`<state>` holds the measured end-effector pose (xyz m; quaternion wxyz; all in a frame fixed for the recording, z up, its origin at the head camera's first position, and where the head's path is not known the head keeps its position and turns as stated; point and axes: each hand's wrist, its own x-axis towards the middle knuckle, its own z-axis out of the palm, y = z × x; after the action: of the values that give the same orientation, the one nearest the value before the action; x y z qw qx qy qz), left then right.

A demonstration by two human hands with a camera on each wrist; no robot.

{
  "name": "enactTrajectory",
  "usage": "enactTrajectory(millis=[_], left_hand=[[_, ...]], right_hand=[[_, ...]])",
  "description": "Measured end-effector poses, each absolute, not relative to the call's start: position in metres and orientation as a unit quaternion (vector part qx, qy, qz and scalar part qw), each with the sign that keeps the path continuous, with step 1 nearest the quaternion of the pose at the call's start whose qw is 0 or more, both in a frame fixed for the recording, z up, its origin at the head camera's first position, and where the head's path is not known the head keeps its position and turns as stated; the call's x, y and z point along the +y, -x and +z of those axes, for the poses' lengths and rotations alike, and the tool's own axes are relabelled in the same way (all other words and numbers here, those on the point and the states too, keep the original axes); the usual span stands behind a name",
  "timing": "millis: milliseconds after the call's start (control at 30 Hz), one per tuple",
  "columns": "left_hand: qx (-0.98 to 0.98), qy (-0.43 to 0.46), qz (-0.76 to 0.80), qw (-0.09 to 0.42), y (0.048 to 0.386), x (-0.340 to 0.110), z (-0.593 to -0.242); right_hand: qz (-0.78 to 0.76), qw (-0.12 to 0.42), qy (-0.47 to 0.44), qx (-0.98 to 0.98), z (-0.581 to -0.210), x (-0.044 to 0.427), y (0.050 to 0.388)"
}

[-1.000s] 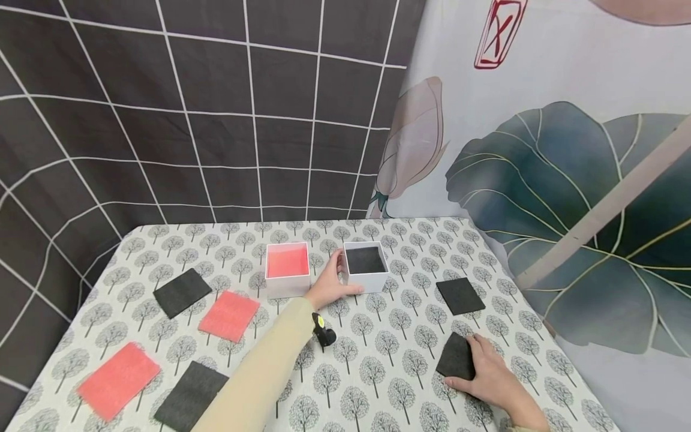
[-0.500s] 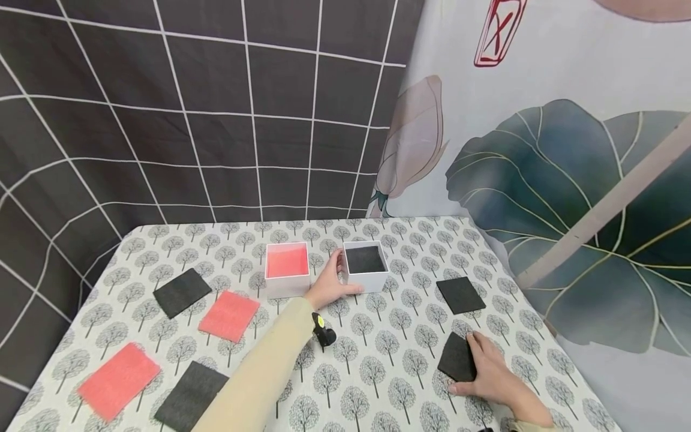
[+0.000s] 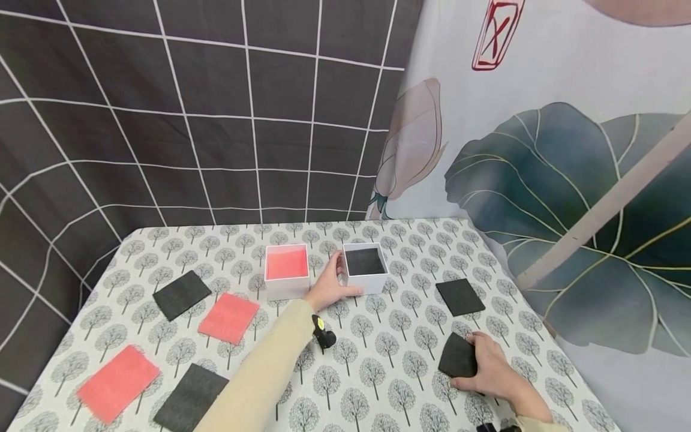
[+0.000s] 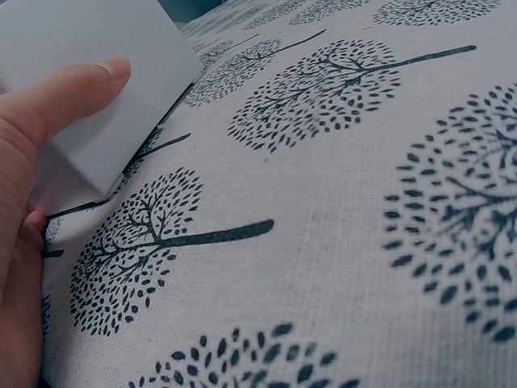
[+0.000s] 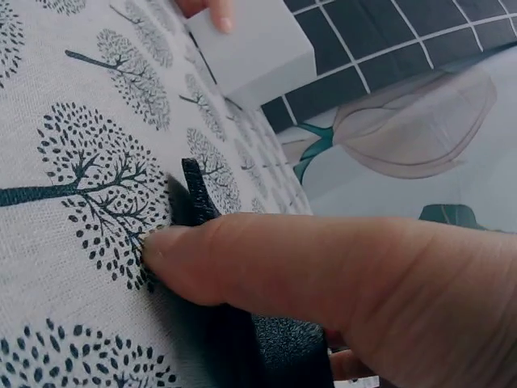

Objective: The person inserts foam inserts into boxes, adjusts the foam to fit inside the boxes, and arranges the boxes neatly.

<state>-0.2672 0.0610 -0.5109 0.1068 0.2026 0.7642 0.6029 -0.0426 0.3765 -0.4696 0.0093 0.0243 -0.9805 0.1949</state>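
Note:
My left hand [image 3: 330, 287] grips the left side and front of a white box [image 3: 367, 282] that has black cloth [image 3: 364, 261] inside; in the left wrist view the thumb lies on the white box [image 4: 121, 105]. At the right front, my right hand [image 3: 493, 372] pinches the right edge of a black cloth square [image 3: 456, 355] at the tabletop. The right wrist view shows the thumb of that hand [image 5: 242, 263] against the dark cloth [image 5: 291, 347], part of which stands up from the table.
Left of the gripped box stands a white box with red lining [image 3: 287, 289]. Red squares [image 3: 229, 317] [image 3: 119, 384] and black squares [image 3: 182, 294] [image 3: 191, 396] lie at the left. Another black square [image 3: 460, 296] lies behind my right hand. Curtains hang behind the patterned table.
My right hand has shifted very slightly, and the black square it pinches has moved a little to the right. The left hand and both boxes have kept their places.

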Motion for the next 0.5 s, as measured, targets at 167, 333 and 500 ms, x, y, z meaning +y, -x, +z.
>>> enactTrajectory(millis=[167,333,500], left_hand=[[0.765,-0.206,0.601,0.102,0.267,0.061,-0.513],[0.763,-0.207,0.603,0.105,0.267,0.061,-0.514],[0.763,-0.208,0.603,0.103,0.268,0.061,-0.514]], right_hand=[[0.237,0.002,-0.009,-0.972,-0.462,0.378,0.043],[0.249,0.009,-0.003,-0.969,-0.453,0.383,0.044],[0.235,0.029,-0.024,-0.971,-0.448,0.385,0.049]])
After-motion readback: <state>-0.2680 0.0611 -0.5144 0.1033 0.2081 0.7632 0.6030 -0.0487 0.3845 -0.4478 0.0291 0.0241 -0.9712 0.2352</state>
